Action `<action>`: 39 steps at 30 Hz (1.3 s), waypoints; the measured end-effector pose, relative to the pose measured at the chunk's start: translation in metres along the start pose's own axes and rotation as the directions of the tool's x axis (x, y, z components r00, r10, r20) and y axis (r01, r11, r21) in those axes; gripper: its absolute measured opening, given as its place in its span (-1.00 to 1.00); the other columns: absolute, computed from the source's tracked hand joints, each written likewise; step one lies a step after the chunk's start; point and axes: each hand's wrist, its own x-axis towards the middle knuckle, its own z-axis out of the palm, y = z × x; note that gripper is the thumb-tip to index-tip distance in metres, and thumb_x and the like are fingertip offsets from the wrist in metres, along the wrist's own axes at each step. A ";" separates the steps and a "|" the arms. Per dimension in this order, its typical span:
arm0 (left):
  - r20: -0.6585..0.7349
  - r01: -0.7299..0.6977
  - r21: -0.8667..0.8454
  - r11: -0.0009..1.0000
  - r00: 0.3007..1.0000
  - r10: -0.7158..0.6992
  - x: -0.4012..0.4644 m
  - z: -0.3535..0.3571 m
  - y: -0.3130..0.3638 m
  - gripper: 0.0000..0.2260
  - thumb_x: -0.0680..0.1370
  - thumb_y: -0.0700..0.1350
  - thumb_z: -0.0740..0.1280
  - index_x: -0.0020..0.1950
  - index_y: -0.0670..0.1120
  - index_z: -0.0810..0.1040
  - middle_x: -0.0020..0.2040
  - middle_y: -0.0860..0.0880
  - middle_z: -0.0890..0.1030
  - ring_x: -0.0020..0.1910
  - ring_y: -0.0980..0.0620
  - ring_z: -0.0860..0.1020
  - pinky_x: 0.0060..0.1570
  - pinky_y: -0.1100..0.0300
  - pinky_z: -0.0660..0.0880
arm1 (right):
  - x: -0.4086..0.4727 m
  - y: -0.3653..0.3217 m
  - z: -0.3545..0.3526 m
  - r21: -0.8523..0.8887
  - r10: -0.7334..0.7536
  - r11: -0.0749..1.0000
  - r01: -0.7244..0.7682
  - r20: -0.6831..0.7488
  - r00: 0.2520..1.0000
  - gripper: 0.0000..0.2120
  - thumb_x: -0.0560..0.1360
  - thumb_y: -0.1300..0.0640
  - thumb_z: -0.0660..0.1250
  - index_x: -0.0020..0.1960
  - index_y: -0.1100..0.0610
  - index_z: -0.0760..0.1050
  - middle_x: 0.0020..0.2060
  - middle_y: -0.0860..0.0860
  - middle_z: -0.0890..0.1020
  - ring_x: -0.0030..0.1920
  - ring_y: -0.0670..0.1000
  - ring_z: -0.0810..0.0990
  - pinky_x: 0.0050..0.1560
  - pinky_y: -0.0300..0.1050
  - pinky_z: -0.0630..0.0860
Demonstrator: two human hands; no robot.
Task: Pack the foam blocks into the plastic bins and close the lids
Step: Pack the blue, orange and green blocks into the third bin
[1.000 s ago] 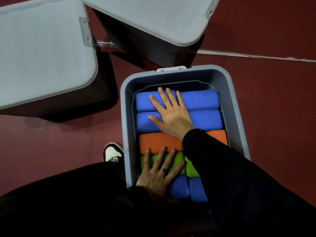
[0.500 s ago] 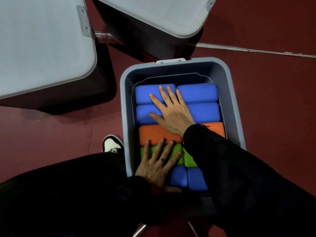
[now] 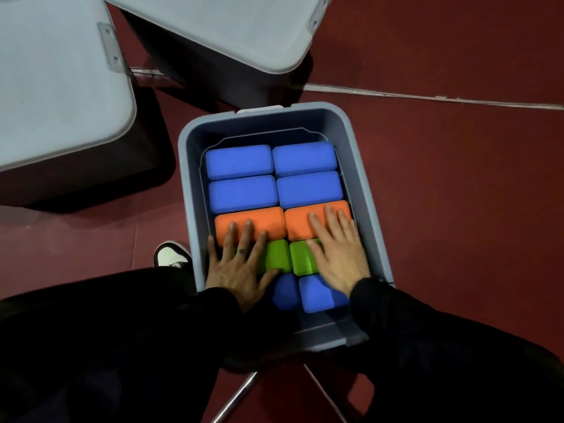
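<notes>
Here, both of the person's hands lie flat inside an open grey plastic bin [image 3: 364, 166], fingers straight and spread, gripping nothing. The left hand [image 3: 238, 264] rests palm down with its fingertips on the left orange foam block [image 3: 250, 222] and its palm over the left green block [image 3: 276, 257]. The right hand [image 3: 340, 254] does the same on the other side, fingertips on the right orange block [image 3: 308, 219], palm across the right green block [image 3: 300, 257].

The blocks fill the bin in pairs, side by side, each with its long axis running across the bin from left to right. At the far end sit four blue blocks [image 3: 271, 177] in two rows, then the orange pair, the green pair, and nearest the person two more blue blocks [image 3: 317, 293], partly hidden by black sleeves. The bin's own long axis points away from the person.

Beyond it stand two more grey bins with lids on, one to the left [image 3: 55, 77] and one straight ahead [image 3: 219, 29], on a dark red floor [image 3: 457, 193]. A black and white shoe [image 3: 171, 254] shows just beside the open bin's left wall.
</notes>
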 end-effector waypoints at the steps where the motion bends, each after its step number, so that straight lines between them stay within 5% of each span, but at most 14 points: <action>1: 0.005 -0.001 0.001 1.000 1.000 0.001 0.000 0.000 0.002 -0.22 0.54 0.48 -0.08 0.64 0.04 0.14 0.66 -0.09 0.04 0.62 -0.27 -0.02 0.47 -0.42 -0.02 | -0.003 -0.003 0.011 -0.074 -0.013 0.997 0.015 0.028 1.000 -0.35 0.65 -0.32 -0.11 0.67 -0.09 0.00 0.66 0.12 -0.08 0.64 0.27 -0.14 0.60 0.26 -0.15; 4: 0.044 -0.029 0.051 0.998 0.999 0.027 -0.002 -0.006 0.005 -0.11 0.50 0.53 -0.12 0.64 -0.03 0.17 0.65 -0.17 0.05 0.60 -0.36 -0.03 0.52 -0.33 -0.04 | -0.005 -0.009 0.025 -0.190 -0.002 0.982 0.009 0.035 0.999 -0.25 0.61 -0.41 -0.08 0.68 -0.06 -0.07 0.65 0.18 -0.12 0.62 0.34 -0.19 0.56 0.38 -0.16; 8: 0.186 -0.024 0.123 0.992 0.983 0.001 0.015 -0.023 0.009 -0.08 0.48 0.53 -0.20 0.66 -0.06 -0.05 0.65 -0.22 -0.11 0.59 -0.40 -0.14 0.54 -0.26 -0.12 | 0.003 -0.013 0.020 -0.216 0.018 0.976 -0.006 0.057 0.998 -0.24 0.61 -0.40 -0.07 0.67 -0.03 -0.03 0.65 0.21 -0.11 0.61 0.36 -0.18 0.55 0.41 -0.14; 11: 0.182 -0.034 0.078 0.996 0.983 0.020 0.017 -0.036 0.003 -0.22 0.52 0.39 -0.21 0.64 0.01 0.10 0.65 -0.18 0.04 0.59 -0.36 0.03 0.49 -0.24 0.11 | 0.010 -0.031 0.005 -0.182 0.008 0.983 -0.011 -0.019 1.000 -0.31 0.59 -0.27 0.13 0.60 0.08 0.23 0.62 0.24 0.11 0.61 0.34 0.01 0.56 0.37 -0.03; 13: 0.168 -0.054 0.078 0.995 0.985 0.040 0.017 -0.040 -0.005 -0.36 0.59 0.25 -0.12 0.63 0.05 0.12 0.65 -0.13 0.09 0.58 -0.32 0.08 0.46 -0.20 0.21 | 0.020 -0.046 -0.005 -0.163 -0.168 0.975 0.149 -0.113 0.979 -0.46 0.58 -0.07 0.24 0.51 0.12 0.38 0.56 0.15 0.31 0.57 0.25 0.22 0.53 0.28 0.18; 16: 0.254 -0.049 0.052 0.997 0.967 0.034 0.016 -0.039 -0.002 -0.39 0.65 0.12 0.05 0.66 0.06 -0.06 0.67 -0.10 -0.07 0.61 -0.30 -0.08 0.52 -0.16 0.04 | 0.031 -0.071 -0.002 -0.128 -0.397 0.914 0.385 -0.083 0.914 -0.52 0.45 0.15 0.30 0.36 0.18 0.54 0.38 0.11 0.55 0.39 0.18 0.50 0.39 0.15 0.44; 20: 0.336 -0.078 0.089 0.993 0.941 0.043 0.025 -0.037 0.002 -0.27 0.62 0.25 0.04 0.66 -0.02 -0.19 0.65 -0.17 -0.17 0.59 -0.37 -0.17 0.55 -0.22 -0.04 | 0.036 -0.099 0.005 -0.132 -0.273 0.954 0.268 -0.023 0.962 -0.56 0.35 0.13 0.23 0.14 0.20 0.68 0.19 0.12 0.68 0.24 0.17 0.63 0.45 0.13 0.40; 27: 0.313 -0.095 0.117 0.989 0.948 0.054 0.011 -0.032 -0.006 -0.20 0.52 0.41 -0.18 0.64 0.02 -0.26 0.64 -0.14 -0.28 0.59 -0.31 -0.28 0.55 -0.19 -0.18 | 0.032 -0.096 -0.029 0.063 -0.193 0.981 0.186 0.129 0.973 -0.61 0.49 0.11 0.22 0.27 0.12 0.57 0.37 0.05 0.56 0.41 0.13 0.48 0.47 0.06 0.31; 30: 0.287 -0.053 0.060 0.997 0.957 0.033 0.005 -0.037 0.000 -0.26 0.61 0.34 0.02 0.66 0.01 -0.11 0.66 -0.13 -0.19 0.62 -0.24 -0.19 0.56 -0.20 -0.12 | 0.019 -0.069 -0.056 0.121 -0.129 0.985 0.123 0.044 0.991 -0.69 0.53 0.12 0.26 0.25 0.07 0.57 0.22 0.02 0.62 0.20 0.16 0.58 0.16 0.03 0.51; 32: 0.183 -0.064 -0.010 0.998 0.981 0.065 -0.004 -0.047 -0.001 -0.37 0.61 0.22 0.12 0.61 -0.05 0.20 0.63 -0.17 0.16 0.60 -0.22 0.14 0.50 -0.18 0.16 | -0.002 -0.050 -0.065 0.157 -0.062 0.986 0.065 -0.021 0.998 -0.73 0.56 0.11 0.28 0.23 0.03 0.60 0.18 -0.01 0.62 0.14 0.14 0.60 0.03 0.05 0.57; 35: -0.027 -0.250 -0.015 0.968 0.968 0.249 -0.030 -0.040 -0.009 -0.61 0.51 0.06 0.17 0.17 -0.07 0.64 0.13 -0.14 0.65 0.08 -0.23 0.61 0.03 -0.05 0.53 | -0.029 -0.034 -0.065 0.224 0.045 0.974 -0.034 -0.045 0.998 -0.73 0.59 0.10 0.29 0.26 0.05 0.60 0.17 0.00 0.61 0.10 0.12 0.61 0.00 0.04 0.55; 37: -0.011 -0.300 0.026 0.953 0.954 0.301 -0.047 -0.033 -0.011 -0.67 0.47 0.03 0.18 0.03 -0.06 0.67 -0.02 -0.10 0.65 -0.11 -0.21 0.60 -0.15 0.00 0.56 | -0.038 -0.038 -0.060 0.149 -0.051 0.987 0.052 -0.009 0.999 -0.71 0.58 0.12 0.30 0.27 0.05 0.61 0.19 0.01 0.61 0.13 0.15 0.60 0.00 0.03 0.56; 39: 0.108 -0.314 0.076 0.946 0.946 0.305 -0.055 -0.024 -0.011 -0.64 0.42 0.06 0.23 0.07 -0.06 0.66 0.02 -0.10 0.64 -0.10 -0.20 0.59 -0.20 0.02 0.56 | -0.048 -0.050 -0.045 0.051 -0.233 0.972 0.228 0.114 0.966 -0.65 0.55 0.13 0.32 0.32 0.01 0.60 0.36 -0.01 0.56 0.22 0.16 0.57 0.08 0.05 0.57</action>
